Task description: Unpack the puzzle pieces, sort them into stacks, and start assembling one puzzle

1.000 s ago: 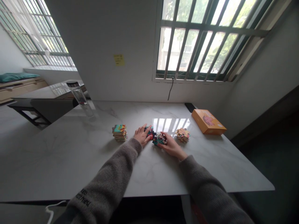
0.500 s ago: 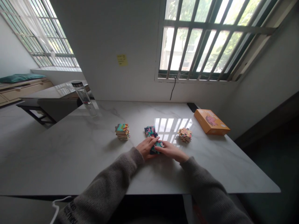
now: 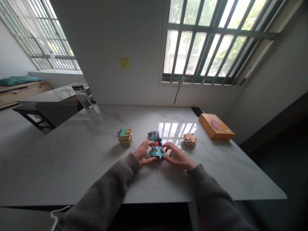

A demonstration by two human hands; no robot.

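Now drawn apart, the left hand (image 3: 143,152) and right hand (image 3: 178,156) stay open, fingertips touching the teal jigsaw pieces (image 3: 157,153).

**No legible wording in view**

Handwriting is seen on a yellow sticky note (image 3: 125,63) on the wall, but it is too small to be read. Dark lettering is partly shown on the left sleeve (image 3: 62,222) (cut off by the frame edge). No words can be made out on the orange box (image 3: 216,126), where only a picture is discerned, or on the jigsaw pieces (image 3: 157,152).
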